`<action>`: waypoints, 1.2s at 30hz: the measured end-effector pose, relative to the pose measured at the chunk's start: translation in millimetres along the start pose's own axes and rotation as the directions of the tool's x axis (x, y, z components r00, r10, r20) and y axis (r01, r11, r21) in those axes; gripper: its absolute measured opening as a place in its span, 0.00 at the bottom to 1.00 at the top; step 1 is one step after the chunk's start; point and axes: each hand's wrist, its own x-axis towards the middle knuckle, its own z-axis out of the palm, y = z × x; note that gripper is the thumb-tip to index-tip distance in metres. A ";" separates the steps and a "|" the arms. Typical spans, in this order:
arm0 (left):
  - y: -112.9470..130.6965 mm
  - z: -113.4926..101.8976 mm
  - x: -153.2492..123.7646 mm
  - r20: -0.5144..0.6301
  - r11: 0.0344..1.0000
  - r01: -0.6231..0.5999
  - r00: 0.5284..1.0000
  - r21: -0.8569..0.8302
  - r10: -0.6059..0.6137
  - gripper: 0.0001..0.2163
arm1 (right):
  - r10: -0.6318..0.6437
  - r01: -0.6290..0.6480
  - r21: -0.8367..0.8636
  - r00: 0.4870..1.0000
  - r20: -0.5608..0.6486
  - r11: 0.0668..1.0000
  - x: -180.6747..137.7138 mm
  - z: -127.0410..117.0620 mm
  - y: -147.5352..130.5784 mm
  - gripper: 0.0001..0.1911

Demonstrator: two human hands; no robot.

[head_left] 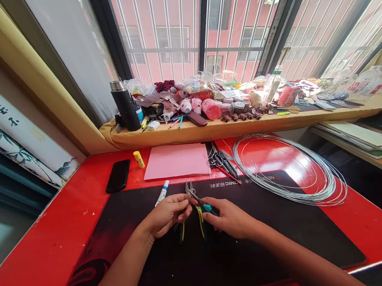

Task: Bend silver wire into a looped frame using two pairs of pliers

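Note:
My left hand (167,214) is closed, pinching a small piece of bent wire (192,192) between thumb and fingers. Around the teal-and-black handles of a pair of pliers (207,207) my right hand (229,218) is wrapped. The jaws of these pliers reach left to the wire at my left fingertips; whether they grip it I cannot tell. Beneath both hands, a second pair of pliers with green and yellow handles (202,226) lies on the black mat (253,261), partly hidden by my fingers. Just beyond my left hand is a white and blue tube (162,192).
A big coil of silvery wire (326,185) rests at the right. Pink paper (177,161), scissors (216,158), a black cutter (229,165), a yellow glue stick (139,159) and a phone (117,176) lie beyond the mat. A black thermos (126,107) and craft clutter crowd the sill.

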 end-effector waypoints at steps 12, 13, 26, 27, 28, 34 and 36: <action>-1.2 -9.0 4.8 -0.122 0.965 -0.153 0.984 -0.211 0.129 0.11 | 0.031 -0.024 0.333 0.999 -0.015 0.943 4.8 -0.9 15.4 0.26; -1.4 -8.9 4.9 -0.124 0.964 -0.153 0.984 -0.217 0.128 0.11 | 0.030 -0.025 0.328 0.999 -0.010 0.944 4.6 -0.8 14.7 0.26; -0.5 0.8 3.7 -0.055 0.977 -0.117 0.993 -0.179 0.109 0.10 | -0.019 0.005 0.289 0.999 0.044 0.957 14.8 0.2 4.7 0.28; -0.2 0.3 3.4 -0.051 0.980 -0.100 0.994 -0.171 0.093 0.09 | -0.021 0.006 0.274 0.999 0.050 0.962 14.5 -0.1 4.6 0.29; 0.0 -0.3 3.2 -0.045 0.984 -0.081 0.996 -0.161 0.075 0.09 | -0.021 0.007 0.256 0.998 0.054 0.967 14.3 -0.3 4.7 0.29; 0.2 -2.8 3.9 -0.045 0.992 -0.021 0.999 -0.122 0.016 0.10 | -0.008 0.005 0.142 1.000 0.019 0.990 12.0 -0.8 4.5 0.28; 0.4 -3.2 3.8 -0.037 0.994 -0.017 0.999 -0.107 0.013 0.11 | -0.012 0.010 0.131 1.000 0.015 0.991 10.9 -1.2 4.1 0.28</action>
